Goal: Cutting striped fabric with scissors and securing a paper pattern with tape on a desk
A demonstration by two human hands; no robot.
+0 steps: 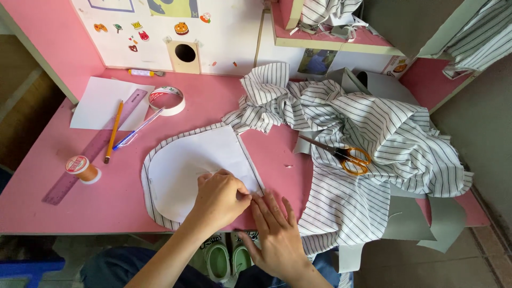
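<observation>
My left hand [220, 196] lay knuckles up on the white paper pattern [197, 165], fingers curled and pinching at its lower right corner, where the paper met the striped cloth piece [152, 210] showing as a border under it; I judged the pinch was there to keep paper and cloth from slipping apart; whether a pin sat between the fingertips I could not tell. My right hand [274, 234] lay open and flat just beside it, fingers spread and pointing up toward the same corner, pressing the edge down to the pink table [42, 202].

The pattern sat near the front edge, close in front of me; the rest of the striped fabric [368, 138] was bunched to the right, well clear of the work, with orange-handled scissors [346, 156] resting on it within reach. Grey cut pieces [421, 218] hung over the right front edge.

To the left lay a purple ruler [90, 149], a pencil [113, 132], a blue pen [136, 130], a spool of orange thread [81, 168], a roll of tape [167, 100] and a white sheet [98, 101]; behind them stood a white back panel [224, 32] with stickers and a round hole; below the table I saw green slippers [229, 258] on the floor.
</observation>
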